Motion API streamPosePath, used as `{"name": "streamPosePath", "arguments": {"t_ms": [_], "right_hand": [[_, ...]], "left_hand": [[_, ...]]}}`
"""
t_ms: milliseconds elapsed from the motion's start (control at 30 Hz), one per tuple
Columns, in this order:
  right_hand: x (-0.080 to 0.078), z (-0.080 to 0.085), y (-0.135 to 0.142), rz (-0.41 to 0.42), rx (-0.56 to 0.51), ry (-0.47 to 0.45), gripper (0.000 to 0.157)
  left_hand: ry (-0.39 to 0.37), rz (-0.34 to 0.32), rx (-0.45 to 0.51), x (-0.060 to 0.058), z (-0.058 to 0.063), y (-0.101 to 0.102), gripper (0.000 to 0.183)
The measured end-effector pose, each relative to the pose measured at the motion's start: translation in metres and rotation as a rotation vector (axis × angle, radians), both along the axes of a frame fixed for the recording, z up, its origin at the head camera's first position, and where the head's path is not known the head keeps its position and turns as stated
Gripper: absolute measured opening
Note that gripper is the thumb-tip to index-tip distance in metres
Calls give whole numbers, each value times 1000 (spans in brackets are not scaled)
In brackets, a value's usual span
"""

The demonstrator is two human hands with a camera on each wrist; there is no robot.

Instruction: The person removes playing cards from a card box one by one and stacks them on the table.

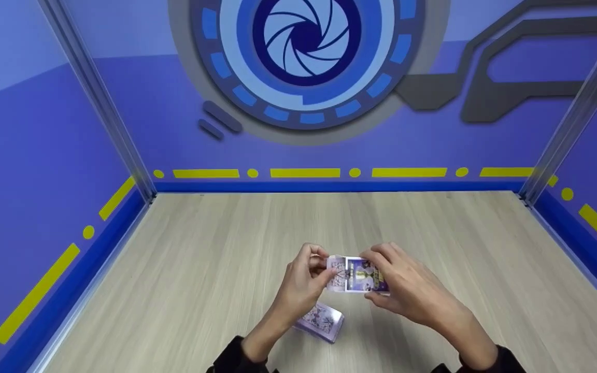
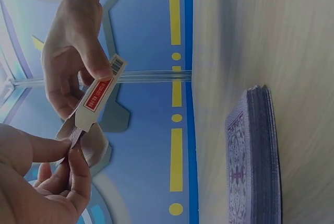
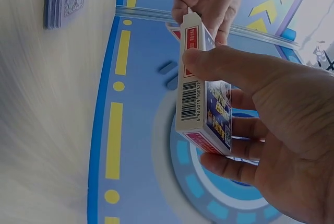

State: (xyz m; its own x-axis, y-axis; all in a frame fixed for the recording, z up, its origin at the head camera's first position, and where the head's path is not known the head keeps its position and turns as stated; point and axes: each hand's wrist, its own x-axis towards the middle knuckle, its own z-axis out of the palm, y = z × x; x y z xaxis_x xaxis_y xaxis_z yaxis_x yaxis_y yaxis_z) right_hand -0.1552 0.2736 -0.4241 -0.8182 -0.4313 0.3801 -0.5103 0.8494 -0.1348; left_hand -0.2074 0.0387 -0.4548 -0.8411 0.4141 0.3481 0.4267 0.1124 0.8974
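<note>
Above the table, my right hand (image 1: 412, 285) holds a small printed card box (image 1: 365, 275), thumb on one narrow side and fingers around the other. Its barcode side (image 3: 190, 101) faces the right wrist camera. My left hand (image 1: 296, 287) pinches a pattern-backed playing card (image 1: 337, 278) between thumb and fingers at the box's open left end. In the left wrist view, the card sits between the box's spread flaps (image 2: 94, 144); whether several cards are pinched is hard to tell. A stacked deck of playing cards (image 1: 324, 322) lies on the table below, near the left wrist.
The pale wood-grain table (image 1: 215, 248) is bounded by a blue back wall (image 1: 138, 119) and side walls, with metal posts (image 1: 101, 98) at the corners. Dark sleeves (image 1: 239, 357) cover both forearms at the front edge.
</note>
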Motion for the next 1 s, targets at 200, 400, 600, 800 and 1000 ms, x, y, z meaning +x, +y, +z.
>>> {"name": "streamPosePath", "arguments": {"t_ms": [200, 400, 600, 800, 1000], "right_hand": [[-1, 0, 5, -15, -4, -2, 71], [-2, -1, 5, -5, -4, -9, 70], [-2, -2, 5, -10, -6, -9, 69], [-2, -3, 6, -22, 9, -18, 70], [-3, -3, 7, -14, 10, -9, 69]], "left_hand": [[73, 30, -34, -3, 4, 1, 39], [245, 39, -233, -3, 7, -5, 48], [261, 1, -415, -1, 9, -8, 51], [420, 16, -571, -2, 7, -9, 67], [547, 35, -665, -5, 6, -13, 74]]}}
